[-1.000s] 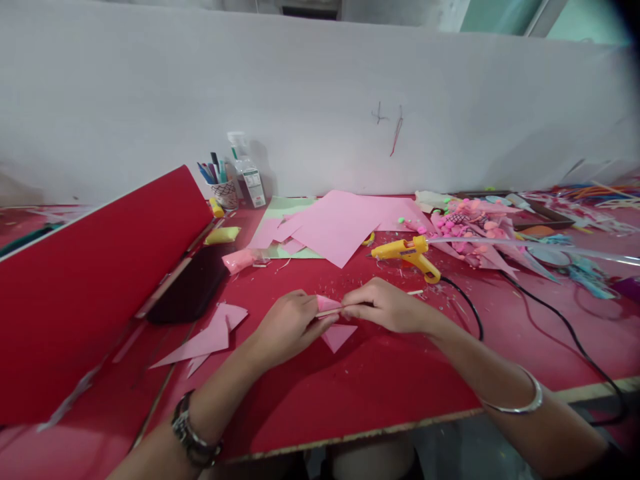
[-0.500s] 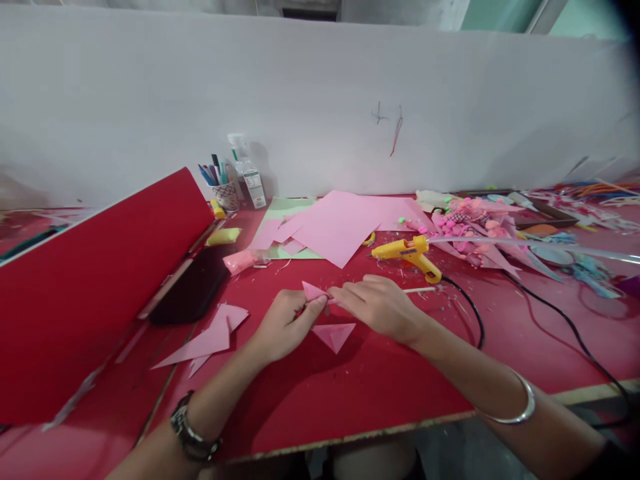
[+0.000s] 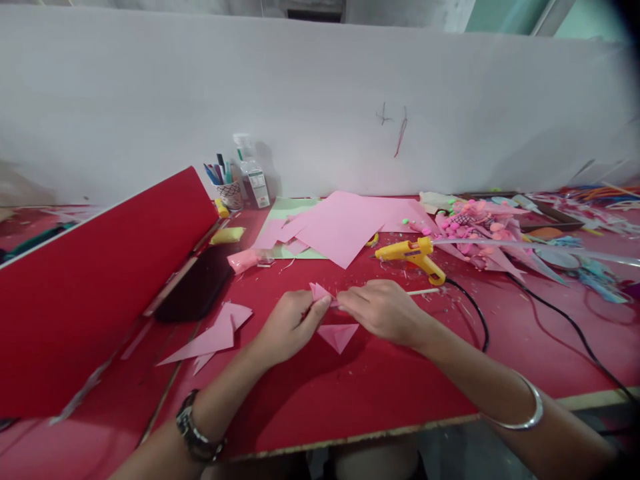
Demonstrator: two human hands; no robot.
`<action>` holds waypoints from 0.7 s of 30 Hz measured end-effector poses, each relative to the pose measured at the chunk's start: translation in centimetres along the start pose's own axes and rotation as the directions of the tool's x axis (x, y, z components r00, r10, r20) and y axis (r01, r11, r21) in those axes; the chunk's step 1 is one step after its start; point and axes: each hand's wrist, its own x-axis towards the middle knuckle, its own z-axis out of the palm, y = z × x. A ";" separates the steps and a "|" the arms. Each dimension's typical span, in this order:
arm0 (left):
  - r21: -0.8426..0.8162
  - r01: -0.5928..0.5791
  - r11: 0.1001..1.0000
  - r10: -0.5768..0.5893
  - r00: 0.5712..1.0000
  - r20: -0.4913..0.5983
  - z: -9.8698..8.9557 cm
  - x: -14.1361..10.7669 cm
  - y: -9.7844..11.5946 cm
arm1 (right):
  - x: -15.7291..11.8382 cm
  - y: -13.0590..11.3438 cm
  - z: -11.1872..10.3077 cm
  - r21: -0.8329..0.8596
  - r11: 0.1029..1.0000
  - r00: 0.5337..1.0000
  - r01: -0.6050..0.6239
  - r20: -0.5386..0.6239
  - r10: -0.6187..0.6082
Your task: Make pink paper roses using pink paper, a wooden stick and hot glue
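Observation:
Between my hands is a small folded pink paper point(image 3: 320, 292). My left hand point(image 3: 295, 323) pinches it between thumb and fingers. The fingertips of my right hand point(image 3: 383, 310) are pressed together on the right end of the same paper and hide part of it. Just below them a folded pink paper triangle point(image 3: 339, 337) lies on the red table point(image 3: 360, 393). A thin white stick point(image 3: 423, 291) shows beyond my right hand, its near end hidden. Flat pink sheets point(image 3: 345, 230) rest on green paper behind my hands.
At the right lie a yellow glue gun point(image 3: 413, 255) with a black cord and a pile of pink decorations point(image 3: 480, 230). Pink scraps point(image 3: 220, 333), a dark phone-like object point(image 3: 195, 287) and a leaning red board point(image 3: 100, 287) are at left. A pen cup point(image 3: 229, 195) and bottle point(image 3: 255, 180) stand behind.
The view has shifted slightly, moving the scene a little right. The held paper has changed angle, and more of a second point shows above my left fingers. Both hands keep their grip.

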 end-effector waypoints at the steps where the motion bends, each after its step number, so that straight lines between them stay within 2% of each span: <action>1: 0.058 -0.045 0.997 0.045 0.999 0.006 0.0 0.0 -0.1 | 0.0 0.1 -0.1 0.065 0.997 0.998 -0.033 0.047 0.030; 5: 0.265 -0.209 0.941 0.191 0.977 0.094 -0.1 0.2 -0.4 | 0.0 0.5 -1.1 0.280 0.949 0.974 -0.145 0.208 0.088; 9: 0.388 -0.357 0.849 0.334 0.934 0.129 0.0 0.3 -0.8 | 0.1 1.0 -2.1 0.505 0.840 0.947 -0.198 0.320 0.032; 11: 0.408 -0.365 0.837 0.341 0.930 0.135 0.0 0.3 -0.7 | 0.2 1.1 -2.2 0.552 0.809 0.939 -0.203 0.345 0.000; 13: 0.391 -0.293 0.872 0.268 0.956 0.119 -0.2 0.3 -0.5 | 0.3 1.0 -1.8 0.499 0.845 0.949 -0.190 0.314 0.028; 16: 0.209 -0.092 0.974 0.073 0.992 0.098 -0.5 0.3 0.0 | 0.5 0.6 -0.9 0.235 0.963 0.983 -0.129 0.158 0.093; 18: 0.010 0.048 0.999 -0.049 0.991 0.127 -0.6 0.3 0.2 | 0.4 0.2 -0.5 0.023 0.999 0.998 -0.033 0.049 0.032; 21: -0.203 0.212 0.956 -0.171 0.964 0.201 -0.5 0.2 0.3 | 0.3 -0.2 -0.3 -0.199 0.977 0.996 0.077 -0.024 -0.084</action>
